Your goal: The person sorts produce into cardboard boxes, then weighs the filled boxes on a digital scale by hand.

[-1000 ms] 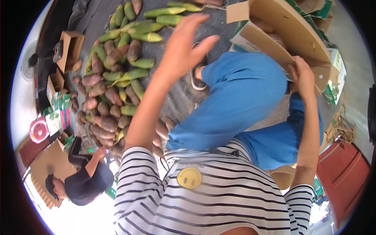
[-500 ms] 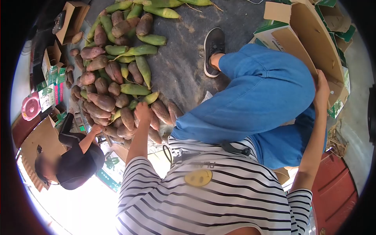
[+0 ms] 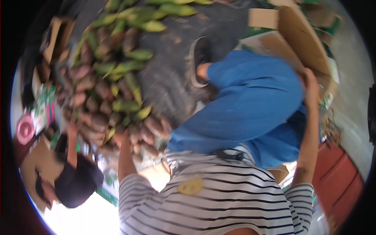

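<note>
My left hand [image 3: 121, 138] is at the near side of a heap of reddish-brown roots that look like sweet potatoes [image 3: 99, 122]. A dark root [image 3: 120, 129] lies right at its fingers; motion blur hides whether they grip it. Long green radishes [image 3: 133, 88] lie among the roots and beyond them. Beside my bent knee, my right hand [image 3: 310, 84] is closed at the near edge of an open cardboard box [image 3: 299, 35], its fingers partly hidden by the knee and the box wall.
A co-worker in dark clothes [image 3: 78, 182] bends at the left, one hand [image 3: 73, 129] at the heap. Dark sheeting [image 3: 168, 51] covers the ground. Other cartons [image 3: 58, 39], a pink round object [image 3: 26, 129] and a red surface [image 3: 338, 176] stand around.
My left hand has shifted toward my body and a little left over the heap. The whole view has tilted and blurred. The co-worker's hand has moved; my right hand stays at the box.
</note>
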`<act>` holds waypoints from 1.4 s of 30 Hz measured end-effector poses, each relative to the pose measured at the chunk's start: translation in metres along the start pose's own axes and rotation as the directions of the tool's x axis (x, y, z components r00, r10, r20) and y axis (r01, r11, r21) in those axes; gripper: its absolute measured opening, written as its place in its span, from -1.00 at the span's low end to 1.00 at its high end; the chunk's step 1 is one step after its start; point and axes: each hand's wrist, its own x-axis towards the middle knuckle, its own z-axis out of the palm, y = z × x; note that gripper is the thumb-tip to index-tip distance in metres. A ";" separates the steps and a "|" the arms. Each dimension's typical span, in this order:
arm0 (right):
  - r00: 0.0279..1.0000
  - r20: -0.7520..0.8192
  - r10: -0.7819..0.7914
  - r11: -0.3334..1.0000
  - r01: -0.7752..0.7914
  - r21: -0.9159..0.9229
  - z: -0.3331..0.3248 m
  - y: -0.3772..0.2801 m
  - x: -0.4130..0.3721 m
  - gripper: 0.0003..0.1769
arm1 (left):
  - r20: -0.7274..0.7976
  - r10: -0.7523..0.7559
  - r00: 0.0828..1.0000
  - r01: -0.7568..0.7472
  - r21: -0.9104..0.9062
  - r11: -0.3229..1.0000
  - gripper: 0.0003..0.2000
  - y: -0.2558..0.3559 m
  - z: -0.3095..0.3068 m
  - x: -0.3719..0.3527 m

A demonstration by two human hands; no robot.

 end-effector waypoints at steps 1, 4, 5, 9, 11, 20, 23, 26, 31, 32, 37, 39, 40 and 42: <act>0.994 0.058 0.091 0.995 -0.088 -0.048 -0.015 -0.027 0.007 -0.68 | 0.019 -0.002 1.000 0.002 -0.010 1.000 -0.12 0.001 0.000 0.002; 0.997 0.043 0.070 0.995 -0.066 -0.080 -0.017 -0.030 0.009 -0.69 | 0.066 0.014 0.998 -0.020 0.097 0.995 -0.18 0.045 -0.035 -0.039; 0.998 0.041 0.051 0.997 -0.049 -0.055 -0.019 -0.032 0.009 -0.70 | 0.098 0.128 0.987 -0.129 0.005 0.992 -0.20 0.036 -0.022 -0.028; 0.997 0.067 0.047 0.999 -0.045 -0.027 -0.023 -0.032 0.011 -0.79 | 0.125 0.275 0.953 -0.189 -0.466 0.864 -0.13 0.085 -0.002 -0.059; 0.998 0.047 0.049 0.998 -0.047 -0.040 -0.021 -0.029 0.010 -0.79 | 0.120 0.412 0.903 -0.286 -0.548 0.786 -0.10 0.132 -0.013 -0.095; 0.998 0.031 0.056 0.998 -0.055 -0.026 -0.018 -0.027 0.005 -0.79 | -0.467 0.878 0.105 -0.725 -0.640 -0.254 -0.19 0.380 -0.190 -0.364; 0.999 0.019 0.033 0.999 -0.033 -0.016 -0.017 -0.025 0.004 -0.78 | -0.500 0.833 -0.235 -0.598 -0.602 -0.530 -0.17 0.429 -0.227 -0.458; 0.999 0.023 0.035 0.999 -0.035 -0.018 -0.018 -0.027 0.002 -0.86 | -0.398 0.770 -0.499 -0.604 -0.476 -0.639 -0.19 0.474 -0.221 -0.531; 0.997 -0.071 -0.007 1.000 0.009 0.028 -0.012 -0.022 -0.001 -0.88 | -0.462 0.662 -0.590 -0.639 -0.235 -0.733 -0.31 0.477 -0.226 -0.574; 0.999 -0.047 0.011 1.000 -0.011 0.010 -0.013 -0.023 -0.001 -0.86 | -0.462 0.669 -0.582 -0.640 -0.246 -0.727 -0.32 0.470 -0.234 -0.573; 0.998 -0.061 0.002 1.000 -0.001 0.013 -0.012 -0.019 0.000 -0.83 | -0.412 0.752 -0.514 -0.562 -0.501 -0.658 -0.50 0.426 -0.268 -0.596; 0.999 -0.034 -0.003 1.000 0.004 0.020 -0.011 -0.018 -0.002 -0.86 | -0.383 0.787 -0.484 -0.444 -0.667 -0.598 -0.55 0.426 -0.263 -0.605; 1.000 -0.027 0.005 0.999 -0.004 0.038 -0.012 -0.019 -0.003 -0.85 | -0.408 0.772 -0.488 -0.480 -0.613 -0.627 -0.55 0.434 -0.254 -0.602; 0.998 0.043 0.040 0.999 -0.041 0.030 -0.015 -0.019 -0.002 -0.73 | -0.430 0.732 -0.528 -0.607 -0.412 -0.679 -0.54 0.460 -0.228 -0.588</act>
